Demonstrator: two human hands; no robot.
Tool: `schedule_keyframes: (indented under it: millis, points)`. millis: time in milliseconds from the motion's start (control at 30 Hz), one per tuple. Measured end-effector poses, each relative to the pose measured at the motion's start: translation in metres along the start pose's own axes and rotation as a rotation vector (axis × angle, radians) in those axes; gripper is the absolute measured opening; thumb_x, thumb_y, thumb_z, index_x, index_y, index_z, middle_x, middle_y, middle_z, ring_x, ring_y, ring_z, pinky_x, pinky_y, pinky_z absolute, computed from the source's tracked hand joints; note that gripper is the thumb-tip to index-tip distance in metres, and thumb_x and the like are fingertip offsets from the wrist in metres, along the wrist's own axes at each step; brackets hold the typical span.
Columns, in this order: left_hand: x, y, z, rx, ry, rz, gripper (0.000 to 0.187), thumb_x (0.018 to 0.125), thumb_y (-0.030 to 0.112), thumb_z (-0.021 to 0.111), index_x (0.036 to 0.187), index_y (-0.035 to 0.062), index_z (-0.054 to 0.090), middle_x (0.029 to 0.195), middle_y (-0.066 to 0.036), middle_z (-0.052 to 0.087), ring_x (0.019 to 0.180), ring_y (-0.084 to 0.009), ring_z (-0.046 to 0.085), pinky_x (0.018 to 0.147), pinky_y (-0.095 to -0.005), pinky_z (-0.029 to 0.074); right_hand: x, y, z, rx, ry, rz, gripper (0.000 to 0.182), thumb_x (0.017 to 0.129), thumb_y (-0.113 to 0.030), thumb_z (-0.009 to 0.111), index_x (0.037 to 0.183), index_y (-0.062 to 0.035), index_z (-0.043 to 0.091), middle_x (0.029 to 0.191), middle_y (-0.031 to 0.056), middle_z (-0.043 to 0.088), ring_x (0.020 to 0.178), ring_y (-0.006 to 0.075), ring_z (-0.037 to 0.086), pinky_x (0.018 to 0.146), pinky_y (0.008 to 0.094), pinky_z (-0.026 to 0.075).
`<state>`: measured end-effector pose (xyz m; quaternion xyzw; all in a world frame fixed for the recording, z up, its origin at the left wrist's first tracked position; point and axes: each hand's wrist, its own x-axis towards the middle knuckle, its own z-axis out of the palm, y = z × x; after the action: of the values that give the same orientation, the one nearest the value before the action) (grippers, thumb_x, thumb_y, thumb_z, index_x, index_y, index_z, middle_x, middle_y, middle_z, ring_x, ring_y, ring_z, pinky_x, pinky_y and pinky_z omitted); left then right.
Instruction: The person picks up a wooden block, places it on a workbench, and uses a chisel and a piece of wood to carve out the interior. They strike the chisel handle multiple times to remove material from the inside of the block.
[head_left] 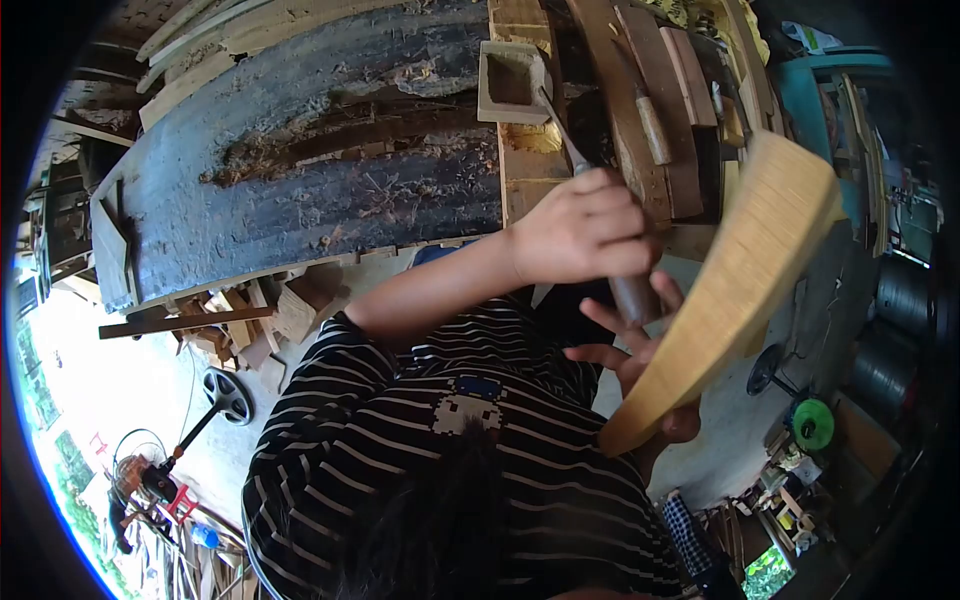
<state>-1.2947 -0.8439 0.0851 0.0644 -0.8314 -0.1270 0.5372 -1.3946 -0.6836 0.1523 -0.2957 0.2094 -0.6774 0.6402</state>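
My left hand (590, 228) is closed around the handle of a chisel (632, 298), whose metal blade slants up and left to a small square wooden piece with a hollow in it (490, 103). The blade tip is at the right edge of that hollow. Lower right, my right hand (640, 375) holds a long, tapered wooden mallet (745, 265). Its narrow end is by my striped shirt and its broad, slightly blurred end points up and right. Several fingers of my right hand stick out beside the mallet; the mallet partly hides the hand.
The square piece rests on a light wooden beam (530, 195) beside a dark, rough slab (400, 205). Wood strips and another handled tool (652, 130) lie to the right. Offcuts (235, 325), a fan (145, 480) and a green round object (811, 424) are farther down.
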Motion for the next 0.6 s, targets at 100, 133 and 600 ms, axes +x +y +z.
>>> schedule_keyframes:
  millis: [100,133,600]
  points:
    - [0.002,-0.023,0.008,0.0,0.05,-0.16,0.028,0.062,0.02,0.068,0.085,0.0109,0.054,0.079,-0.004,0.051,0.075,-0.0239,0.053,0.072,-0.0352,0.042,-0.004,-0.017,-0.001,-0.12,0.234,0.038,0.09,0.071,-0.015,0.062,0.141,0.0029,0.008,0.139,0.0306,0.021,0.118,0.0583,0.035,0.082,0.0619,0.049]
    - [0.005,-0.028,0.011,0.019,0.124,-0.269,0.031,0.061,0.02,0.068,0.086,0.0118,0.053,0.077,-0.005,0.047,0.074,-0.0249,0.051,0.072,-0.0354,0.039,-0.012,-0.02,-0.005,-0.123,0.233,0.047,0.09,0.071,-0.015,0.062,0.141,0.0029,0.008,0.139,0.0306,0.021,0.118,0.0583,0.035,0.082,0.0619,0.049]
    - [0.003,-0.019,0.019,-0.029,-0.075,-0.327,0.035,0.058,0.016,0.074,0.09,0.0162,0.061,0.099,-0.007,0.054,0.092,-0.0264,0.052,0.077,-0.038,0.039,-0.015,-0.012,-0.011,-0.805,0.625,-0.17,0.087,0.078,-0.054,0.064,0.128,0.0069,0.027,0.084,0.017,0.052,0.057,0.0211,0.055,0.047,0.0304,0.047]
